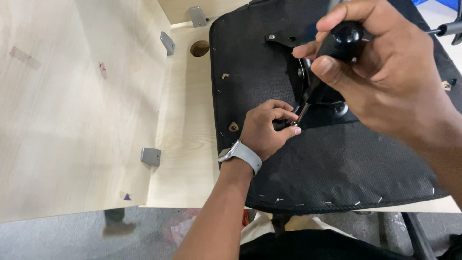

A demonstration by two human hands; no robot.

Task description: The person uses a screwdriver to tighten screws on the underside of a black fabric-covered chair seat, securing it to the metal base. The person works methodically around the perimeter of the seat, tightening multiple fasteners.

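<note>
1. At the far left stands a pale wooden panel (72,110), upright along the edge of the wooden tabletop (185,144). Grey metal brackets (150,156) join the two, and a round hole (199,47) shows in the top near the back.
2. Right of that lies the chair seat (337,163), turned underside up on the tabletop. Its black fabric is stapled along the near edge, and small holes in it show wood beneath.
3. Your left hand (267,129) comes in from below, a grey watch (240,155) on the wrist. Its fingers are curled and pinched round the tip of the screwdriver, steadying it against the seat where the screw (294,123) sits, beside the black metal plate (288,41).
4. The screwdriver (327,67) is the thing in hand. Its long axis slants from the fat black handle at upper right down to the tip at lower left, so the tip lies toward your left hand and the handle toward your right. The left hand is nearer the screw.
5. Your right hand (385,72) is clenched round the handle, thumb laid across it and forefinger over the top, held high and close to the camera with the forearm running off at lower right.
6. At the far right edge a dark rod (447,30) pokes in; what it belongs to you cannot tell.
</note>
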